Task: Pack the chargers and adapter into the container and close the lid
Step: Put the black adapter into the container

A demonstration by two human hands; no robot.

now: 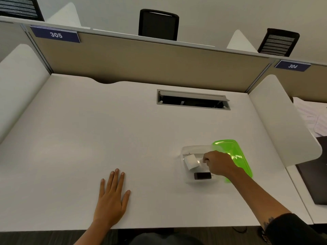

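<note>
Left hand (pixel 111 197) flat, empty; right hand (pixel 216 163) curled inside clear container (pixel 185 179), grip unclear; green lid (pixel 231 149) looks light, bendy, edge-grabbable.

Office or study-hall cubicle row: white desk (pixel 88 131) with tan partition panel (pixel 141 64) along its far edge, numbered blue plates 305 (pixel 55 34) and 304 (pixel 292 66), flip-up cable hatch (pixel 193 99) near the desk's far right, black mesh chairs (pixel 158 24) beyond.
</note>
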